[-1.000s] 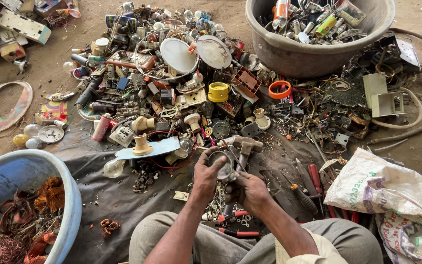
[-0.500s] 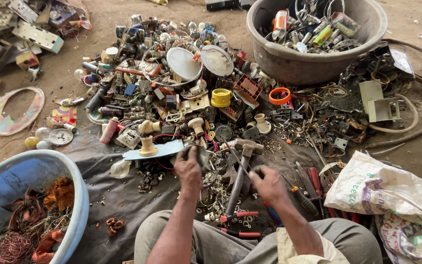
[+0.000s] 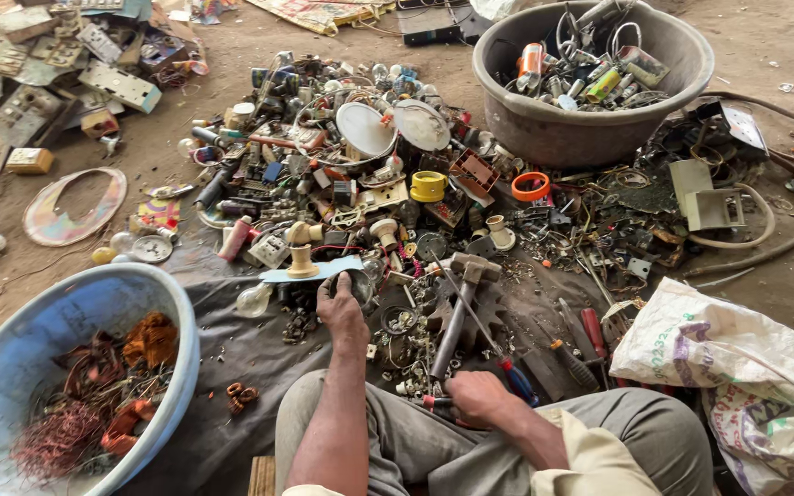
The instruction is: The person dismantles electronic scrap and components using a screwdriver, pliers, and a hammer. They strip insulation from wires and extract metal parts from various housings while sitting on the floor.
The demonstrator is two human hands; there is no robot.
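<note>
My left hand (image 3: 343,314) reaches forward, palm down, onto small scrap parts beside a dark round part (image 3: 367,285) and a blue flat strip (image 3: 314,271); nothing shows in its grip. My right hand (image 3: 476,397) sits near my lap with fingers curled, over a red-handled tool (image 3: 432,401) and next to the lower end of a hammer (image 3: 457,317) lying on the dark cloth (image 3: 232,349). What the curled fingers hold is hidden. A blue-handled screwdriver (image 3: 516,381) lies just right of that hand.
A large pile of scrap (image 3: 351,184) with a yellow ring (image 3: 428,186) and an orange ring (image 3: 531,186) lies ahead. A grey tub (image 3: 590,138) of scrap stands at the back right, a blue basin (image 3: 11,331) with copper wire at the left, a white sack (image 3: 737,367) at the right.
Both hands held something together by the hammer, then parted. My left hand has moved forward onto the scrap; my right hand has dropped back toward my lap.
</note>
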